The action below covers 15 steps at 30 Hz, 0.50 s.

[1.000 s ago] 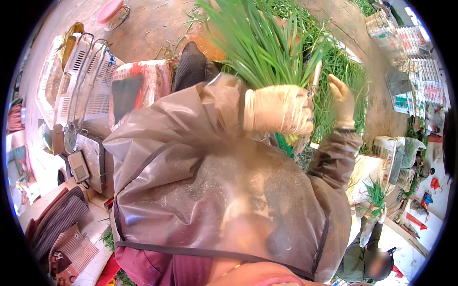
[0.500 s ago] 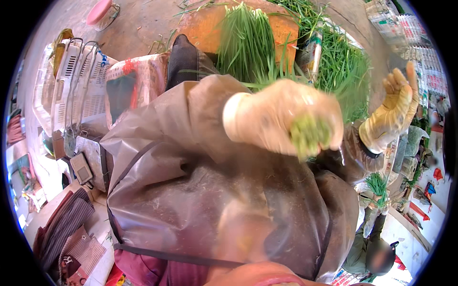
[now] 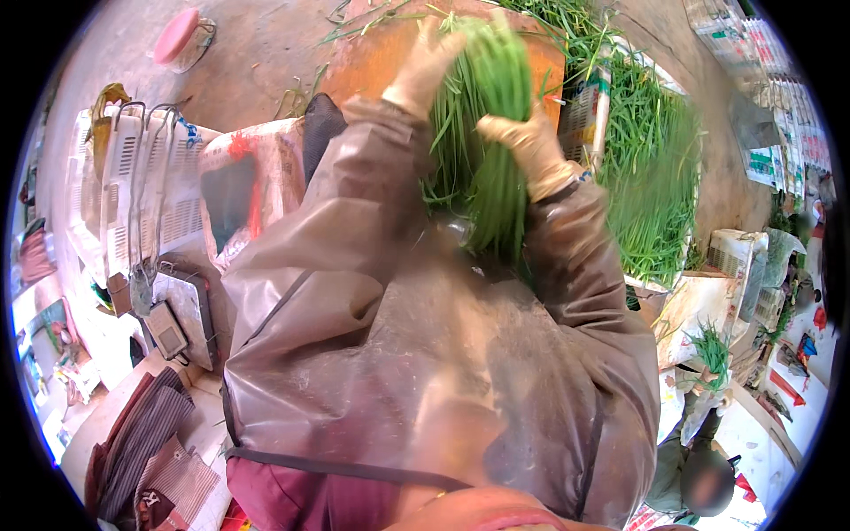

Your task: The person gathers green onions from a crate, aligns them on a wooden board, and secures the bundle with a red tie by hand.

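A bunch of long green chives (image 3: 500, 168) lies lengthwise in front of me, its stem ends at the far side and its leaf tips towards my apron. My left hand (image 3: 425, 73), in a yellowish glove, is closed at the left side of the stem end; motion blurs this end and some fingers are hidden. Lower down, my gloved right hand (image 3: 531, 150) wraps the bunch from the right, thumb across its front. More loose chives (image 3: 449, 142) lie beneath and to the left. Under them is an orange-brown board (image 3: 372, 40).
A white crate full of chives (image 3: 651, 177) stands to the right. At left are white plastic baskets (image 3: 115, 177), a packed sack (image 3: 257, 181) and a small scale (image 3: 166, 329). A pink stool (image 3: 177, 37) stands far left. Another person (image 3: 691, 469) is at lower right, near a chive bunch (image 3: 711, 350).
The bunch has gone from close before me, in my left hand, out over the board. My right hand, raised and open at the right before, has come in and closed around it.
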Available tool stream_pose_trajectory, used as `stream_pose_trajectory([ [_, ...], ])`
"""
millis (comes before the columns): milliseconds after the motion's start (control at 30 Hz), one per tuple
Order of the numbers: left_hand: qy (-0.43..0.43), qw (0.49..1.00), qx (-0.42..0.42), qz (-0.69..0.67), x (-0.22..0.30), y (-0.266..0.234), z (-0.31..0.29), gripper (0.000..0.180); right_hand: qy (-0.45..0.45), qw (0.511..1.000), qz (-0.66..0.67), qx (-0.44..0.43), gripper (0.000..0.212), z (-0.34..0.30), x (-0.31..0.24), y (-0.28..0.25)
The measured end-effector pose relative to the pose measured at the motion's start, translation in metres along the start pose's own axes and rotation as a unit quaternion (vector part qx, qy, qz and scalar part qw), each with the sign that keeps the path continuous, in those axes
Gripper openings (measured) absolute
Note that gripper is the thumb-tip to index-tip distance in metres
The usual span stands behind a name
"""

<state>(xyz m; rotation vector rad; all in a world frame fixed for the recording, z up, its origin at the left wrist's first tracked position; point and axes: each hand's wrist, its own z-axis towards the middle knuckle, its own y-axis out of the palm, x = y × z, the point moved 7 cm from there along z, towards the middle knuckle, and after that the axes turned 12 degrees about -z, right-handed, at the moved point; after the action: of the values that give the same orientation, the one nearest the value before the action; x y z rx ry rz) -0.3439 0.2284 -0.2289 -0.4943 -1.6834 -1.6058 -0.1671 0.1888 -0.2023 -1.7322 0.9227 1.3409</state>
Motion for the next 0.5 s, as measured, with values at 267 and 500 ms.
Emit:
stream_pose_trajectory([
  [267,-0.121,0.91,0.118,0.38,-0.104,-0.111,0.052,0.079,-0.023,0.955,-0.256,0.15,0.091,0.141,0.078,-0.018],
  [500,-0.041,0.89,0.18,0.417,-0.113,-0.106,0.011,0.075,0.042,0.848,-0.514,0.124,0.091,0.145,0.108,0.038],
])
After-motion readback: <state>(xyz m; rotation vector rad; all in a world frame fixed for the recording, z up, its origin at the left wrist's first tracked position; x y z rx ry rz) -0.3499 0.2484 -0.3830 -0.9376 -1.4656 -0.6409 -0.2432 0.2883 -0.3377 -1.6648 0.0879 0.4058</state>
